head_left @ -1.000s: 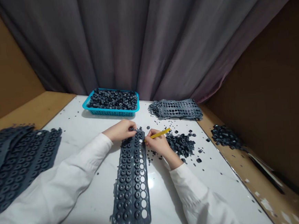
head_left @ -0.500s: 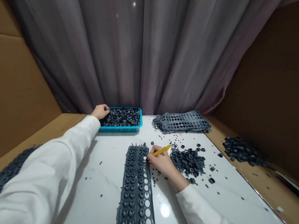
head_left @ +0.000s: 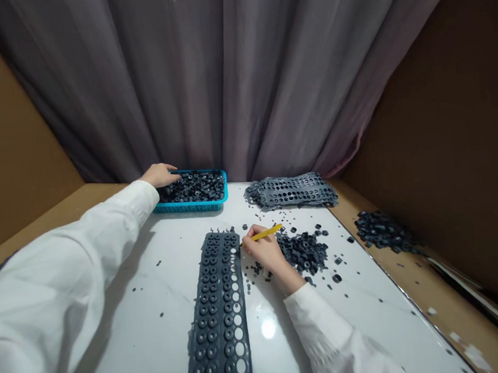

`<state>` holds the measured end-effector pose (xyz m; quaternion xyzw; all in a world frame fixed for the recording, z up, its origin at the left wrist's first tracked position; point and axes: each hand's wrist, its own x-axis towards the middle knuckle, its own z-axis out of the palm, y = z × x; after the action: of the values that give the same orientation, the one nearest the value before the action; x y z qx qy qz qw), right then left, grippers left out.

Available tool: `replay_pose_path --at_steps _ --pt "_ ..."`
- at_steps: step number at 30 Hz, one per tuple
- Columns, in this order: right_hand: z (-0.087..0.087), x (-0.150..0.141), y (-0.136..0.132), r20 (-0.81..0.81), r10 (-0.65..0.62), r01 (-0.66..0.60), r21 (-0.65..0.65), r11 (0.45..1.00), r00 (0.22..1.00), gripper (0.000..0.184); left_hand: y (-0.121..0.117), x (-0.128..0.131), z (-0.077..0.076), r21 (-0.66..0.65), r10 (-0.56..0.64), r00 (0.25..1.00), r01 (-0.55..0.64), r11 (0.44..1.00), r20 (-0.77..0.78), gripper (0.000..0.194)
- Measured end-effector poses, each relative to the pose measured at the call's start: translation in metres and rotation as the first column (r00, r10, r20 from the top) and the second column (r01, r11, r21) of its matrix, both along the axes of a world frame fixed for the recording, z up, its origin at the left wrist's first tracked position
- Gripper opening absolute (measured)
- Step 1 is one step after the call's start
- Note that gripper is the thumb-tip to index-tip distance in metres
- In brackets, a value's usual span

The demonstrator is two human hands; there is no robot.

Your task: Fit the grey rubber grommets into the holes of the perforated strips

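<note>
My left hand [head_left: 160, 175] is over the left rim of a blue basket [head_left: 190, 206] filled with small black rubber rings [head_left: 197, 185]. Its thumb and fingers are apart, with nothing visible between them. My right hand [head_left: 265, 248] grips a slim yellow pen-like tool [head_left: 266, 233]; its dark tip points at the far right edge of a black rubber sheet [head_left: 221, 303]. Rows of round rings sit in this sheet. Along its right side runs a column of open holes, through which the white table shows.
A heap of loose black pieces [head_left: 305, 252] lies right of my right hand. Perforated sheets [head_left: 294, 190] are stacked at the back right. More black pieces [head_left: 384, 230] lie on cardboard beyond the table's right edge. Tiny scraps dot the white table [head_left: 149, 344]. A grey curtain [head_left: 188, 70] hangs behind.
My left hand's fingers have parted from a pinch over the basket. My right hand has shifted slightly off the sheet's far right edge with the yellow tool. The whole view has moved a little.
</note>
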<state>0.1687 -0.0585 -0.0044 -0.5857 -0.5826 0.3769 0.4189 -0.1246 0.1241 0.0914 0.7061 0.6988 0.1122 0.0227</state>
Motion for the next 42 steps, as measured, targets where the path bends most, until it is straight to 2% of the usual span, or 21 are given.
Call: replay_pose_path --at_steps 7,9,11,12,13,14,15,16,17,19,22,26,31,33,34,35,36,38,39,40,42 --pt "-0.005 -0.002 0.001 -0.057 0.013 -0.013 -0.002 1.000 0.998 0.006 -0.015 0.014 0.004 -0.106 0.081 0.991 -0.092 0.990 -0.107 0.081" --pt "-0.007 -0.004 0.001 -0.057 0.019 -0.019 -0.005 1.000 0.998 0.005 -0.024 0.020 0.005 -0.056 0.084 0.984 -0.094 0.994 -0.155 0.082" --pt "-0.009 -0.004 0.001 -0.049 0.016 -0.016 -0.006 1.000 0.999 0.006 -0.041 0.032 0.003 0.072 -0.026 0.985 0.038 0.997 -0.168 0.073" --pt "-0.010 -0.005 0.002 -0.041 0.012 -0.012 -0.006 1.000 0.999 0.006 -0.052 0.041 0.001 0.135 -0.146 0.976 0.169 0.976 -0.160 0.064" --pt "-0.010 -0.005 0.002 -0.031 0.008 -0.008 -0.005 1.000 0.999 0.006 -0.064 0.052 -0.004 0.178 -0.303 0.943 0.324 0.929 -0.137 0.053" --pt "-0.011 -0.005 0.003 -0.020 0.005 -0.005 -0.002 1.000 1.000 0.007 -0.077 0.063 -0.010 0.170 -0.486 0.868 0.497 0.851 -0.104 0.040" --pt "-0.011 -0.005 0.003 -0.008 0.004 -0.004 0.003 1.000 1.000 0.008 -0.090 0.075 -0.017 0.114 -0.645 0.761 0.649 0.752 -0.072 0.031" --pt "-0.012 -0.006 0.004 0.005 0.004 -0.004 0.012 1.000 1.000 0.009 -0.101 0.087 -0.026 0.033 -0.757 0.652 0.758 0.651 -0.032 0.025" --pt "-0.012 -0.006 0.004 0.019 0.004 -0.004 0.023 1.000 1.000 0.009 -0.111 0.098 -0.035 -0.018 -0.809 0.587 0.809 0.587 0.006 0.022" --pt "-0.013 -0.007 0.005 0.052 -0.001 -0.001 0.039 0.999 0.999 0.009 -0.122 0.115 -0.052 -0.074 -0.845 0.532 0.846 0.528 0.052 0.019" --pt "-0.014 -0.008 0.005 0.086 -0.015 0.011 0.040 0.999 0.996 0.008 -0.124 0.128 -0.067 -0.096 -0.853 0.518 0.854 0.511 0.067 0.017" --pt "-0.013 -0.009 0.005 0.093 -0.017 0.015 0.021 1.000 0.996 0.008 -0.123 0.136 -0.068 -0.137 -0.878 0.478 0.870 0.474 0.002 0.010" --pt "-0.012 -0.008 0.005 0.100 -0.021 0.018 0.030 0.999 0.995 0.009 -0.130 0.143 -0.071 -0.128 -0.882 0.440 0.878 0.462 -0.169 0.011" --pt "-0.012 -0.007 0.005 0.097 -0.023 0.021 0.026 0.999 0.995 0.010 -0.128 0.139 -0.069 -0.096 -0.890 0.422 0.892 0.441 -0.173 0.013" --pt "-0.012 -0.007 0.005 0.094 -0.026 0.024 0.022 0.999 0.995 0.010 -0.125 0.136 -0.066 -0.063 -0.888 0.436 0.892 0.448 -0.143 0.014" --pt "-0.012 -0.007 0.005 0.091 -0.029 0.028 0.017 0.999 0.995 0.009 -0.121 0.131 -0.062 -0.007 -0.876 0.474 0.879 0.477 -0.087 0.014" --pt "-0.011 -0.007 0.005 0.085 -0.028 0.027 0.010 1.000 0.996 0.009 -0.117 0.126 -0.057 0.071 -0.848 0.530 0.846 0.528 -0.005 0.016" --pt "-0.010 -0.007 0.004 0.058 -0.010 0.011 -0.009 1.000 0.998 0.008 -0.110 0.117 -0.050 0.210 -0.751 0.624 0.722 0.660 0.216 0.022" --pt "-0.009 -0.007 0.004 0.035 -0.002 0.003 -0.017 1.000 0.999 0.008 -0.107 0.114 -0.049 0.232 -0.696 0.641 0.659 0.715 0.325 0.023" --pt "-0.008 -0.006 0.004 0.011 -0.001 0.001 -0.021 1.000 1.000 0.007 -0.105 0.112 -0.051 0.219 -0.646 0.638 0.619 0.754 0.418 0.023" --pt "-0.007 -0.004 0.006 -0.030 -0.025 0.025 -0.010 1.000 0.999 0.006 -0.105 0.113 -0.061 0.115 -0.556 0.601 0.614 0.781 0.574 0.022"
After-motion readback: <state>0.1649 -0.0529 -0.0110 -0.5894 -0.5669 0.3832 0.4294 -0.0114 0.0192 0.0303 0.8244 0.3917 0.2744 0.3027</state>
